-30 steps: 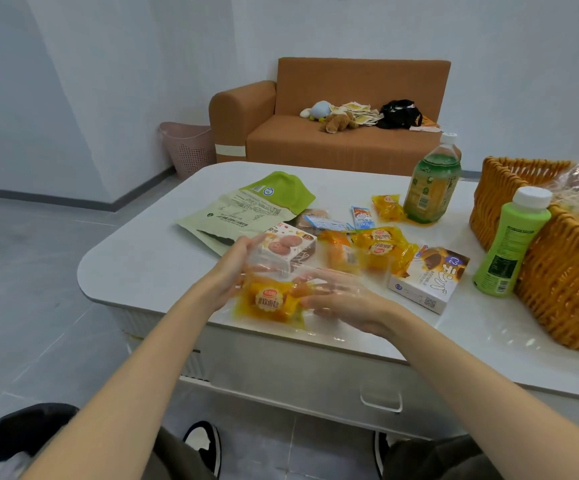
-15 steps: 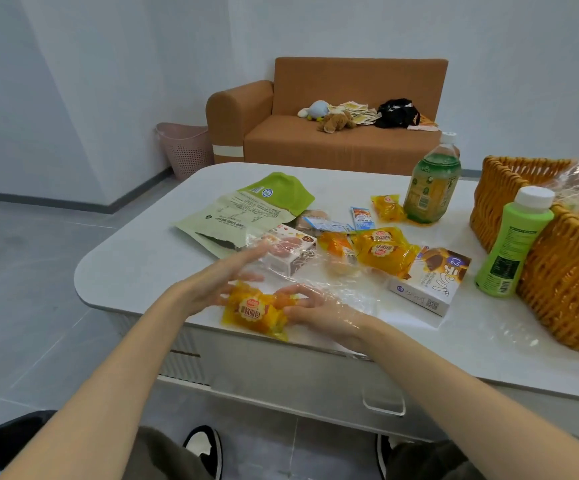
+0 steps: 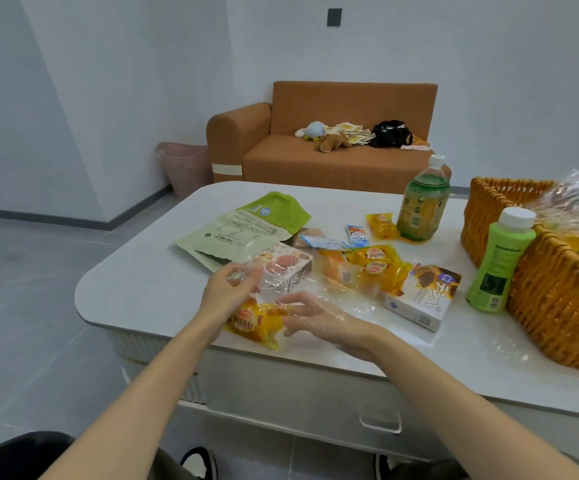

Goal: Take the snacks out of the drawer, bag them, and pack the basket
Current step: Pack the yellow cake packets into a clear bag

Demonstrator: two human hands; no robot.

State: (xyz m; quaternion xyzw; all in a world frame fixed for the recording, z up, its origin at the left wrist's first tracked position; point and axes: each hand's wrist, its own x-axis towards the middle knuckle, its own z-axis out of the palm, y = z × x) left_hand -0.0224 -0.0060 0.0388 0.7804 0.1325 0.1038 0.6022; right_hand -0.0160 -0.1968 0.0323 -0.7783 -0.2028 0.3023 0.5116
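"What are your hands doing?"

"My left hand (image 3: 227, 294) is pinching the clear bag (image 3: 343, 301) between thumb and fingertips, holding its edge up just above the table (image 3: 142, 282). My right hand (image 3: 322, 318) is lying under the film, with its fingers loosely curved and pointing toward the left one."

"And the snack?"

"The yellow packet (image 3: 251, 322) is lying between my two hands at the table's near edge, touching my right fingertips (whether they are actually gripping it, I cannot tell through the film)."

"What is sitting around them?"

"A cake box (image 3: 289, 271) is showing through the film just beyond my left fingertips. More yellow packets (image 3: 372, 268) are lying heaped beyond my right hand, and a white box (image 3: 423, 299) is lying farther right. The basket (image 3: 558, 306) is standing well off to the right of both hands, with a green bottle (image 3: 499, 265) just beside its wall on the side nearer my hands."
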